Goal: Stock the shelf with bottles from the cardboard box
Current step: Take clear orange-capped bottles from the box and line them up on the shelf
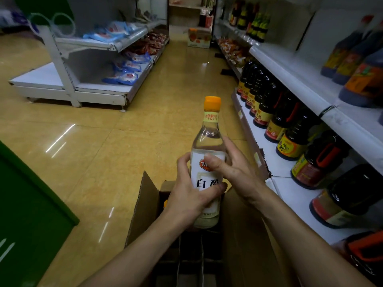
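Note:
A clear vinegar bottle (209,139) with an orange cap and a white label stands upright above the open cardboard box (145,195). My left hand (188,195) wraps its lower body from the left. My right hand (230,168) grips its middle from the right, thumb across the label. Another orange cap peeks out inside the box at its left wall. The box's dividers show below my forearms. The white shelf (290,189) on the right holds a row of dark sauce bottles (290,141).
A higher shelf board (300,83) on the right carries large dark jugs. Across the yellow tiled aisle stands a white rack (99,88) with blue packets. A carton (199,38) sits at the aisle's far end. A green surface (27,204) lies at the left.

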Action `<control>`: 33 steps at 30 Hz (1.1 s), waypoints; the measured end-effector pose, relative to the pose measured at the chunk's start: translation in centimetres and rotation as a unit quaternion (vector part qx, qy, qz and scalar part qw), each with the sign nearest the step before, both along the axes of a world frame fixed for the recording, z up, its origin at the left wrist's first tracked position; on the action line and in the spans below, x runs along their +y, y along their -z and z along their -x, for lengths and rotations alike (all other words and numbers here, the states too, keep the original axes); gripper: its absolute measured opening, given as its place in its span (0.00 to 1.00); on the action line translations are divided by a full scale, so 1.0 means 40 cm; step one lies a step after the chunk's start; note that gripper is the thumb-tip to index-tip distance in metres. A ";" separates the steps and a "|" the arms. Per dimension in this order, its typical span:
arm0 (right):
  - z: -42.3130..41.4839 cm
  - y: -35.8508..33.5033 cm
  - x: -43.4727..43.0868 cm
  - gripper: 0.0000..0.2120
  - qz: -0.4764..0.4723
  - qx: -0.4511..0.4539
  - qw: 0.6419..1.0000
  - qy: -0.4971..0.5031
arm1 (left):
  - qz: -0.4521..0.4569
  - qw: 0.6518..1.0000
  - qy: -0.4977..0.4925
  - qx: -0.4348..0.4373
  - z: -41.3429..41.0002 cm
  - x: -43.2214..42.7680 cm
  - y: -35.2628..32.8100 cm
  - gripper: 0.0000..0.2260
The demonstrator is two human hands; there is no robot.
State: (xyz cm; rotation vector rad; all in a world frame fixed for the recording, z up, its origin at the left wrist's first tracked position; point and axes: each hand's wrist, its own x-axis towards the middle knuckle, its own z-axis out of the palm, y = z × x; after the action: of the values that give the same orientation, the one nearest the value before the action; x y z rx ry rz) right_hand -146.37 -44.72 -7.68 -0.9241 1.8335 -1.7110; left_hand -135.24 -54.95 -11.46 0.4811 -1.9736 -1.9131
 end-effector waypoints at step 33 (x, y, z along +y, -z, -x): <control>-0.087 -1.134 0.037 0.31 0.014 0.006 0.999 0.034 | 0.018 0.990 0.123 0.066 -0.055 -0.047 -1.131 0.36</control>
State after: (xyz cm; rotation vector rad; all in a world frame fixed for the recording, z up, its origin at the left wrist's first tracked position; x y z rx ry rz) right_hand -142.90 -43.26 37.70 -0.8938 1.8731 -1.7788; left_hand -133.04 -56.84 33.78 0.0993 -2.0561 -1.9902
